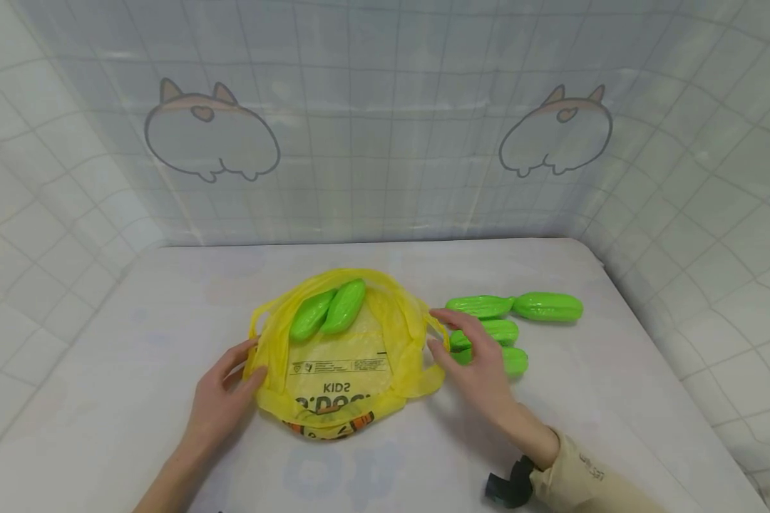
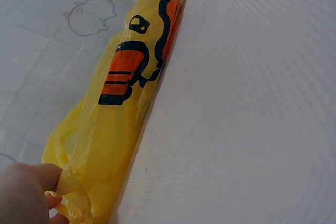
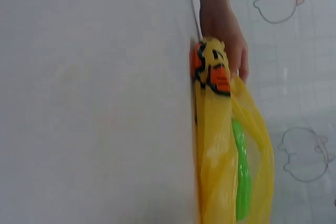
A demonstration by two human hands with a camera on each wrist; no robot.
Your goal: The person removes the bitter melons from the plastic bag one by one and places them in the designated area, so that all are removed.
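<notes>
A yellow plastic bag [image 1: 359,370] lies on the table with its mouth spread wide and a cartoon print on its front. Two shiny bright-green, squash-shaped pieces [image 1: 344,308] show inside it, near the back. At the bag's left edge, my left hand [image 1: 221,395] pinches the thin plastic between thumb and fingers; the left wrist view shows this pinch [image 2: 37,192] closely. My right hand [image 1: 478,367] is by the right handle loop [image 1: 438,329], thumb and fingers apart, with nothing gripped between them. Several more green ribbed pieces [image 1: 547,307] lie just beyond it, partly hidden by its fingers.
The white table [image 1: 167,306] ends at a back edge against a grid-patterned curtain [image 1: 385,142] with cartoon dog drawings. Similar tiled sheets rise at both sides. A black strap or mount [image 1: 512,484] hangs beside the right sleeve.
</notes>
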